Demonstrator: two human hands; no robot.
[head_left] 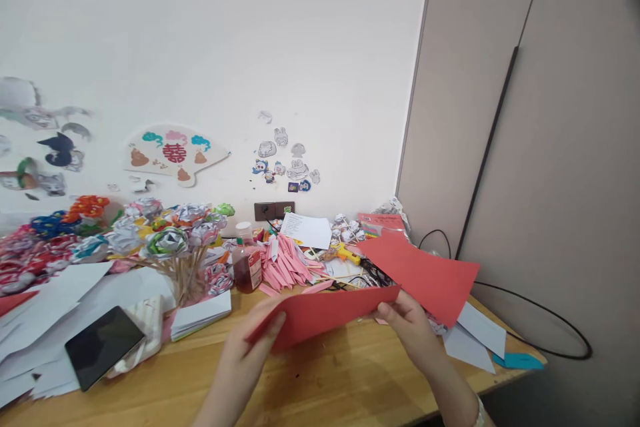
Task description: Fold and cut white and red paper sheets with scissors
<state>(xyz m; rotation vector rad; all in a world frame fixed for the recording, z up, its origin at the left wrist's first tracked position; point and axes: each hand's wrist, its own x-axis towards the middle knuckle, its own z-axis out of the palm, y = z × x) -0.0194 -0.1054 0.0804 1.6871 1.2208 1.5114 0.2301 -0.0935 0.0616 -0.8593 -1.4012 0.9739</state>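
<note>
Between my hands a red sheet of paper (330, 313) is held above the wooden table, tilted and slightly bowed. My left hand (260, 333) grips its left end, thumb on the near face and fingers behind. At the right end, my right hand (403, 320) pinches the corner between thumb and fingers. Just beyond my right hand lies another red sheet (425, 273), resting over other items. A pile of pink paper strips (287, 263) sits behind the held sheet, beside a bottle of dark red liquid (247, 267).
Paper flowers (167, 240) crowd the back left. A black-screened phone (105, 347) and white sheets (45, 320) lie at the left. A yellow glue gun (345, 253) rests at the back. White paper (470, 343), blue paper (520, 361) and a black cable (550, 310) are at the right edge.
</note>
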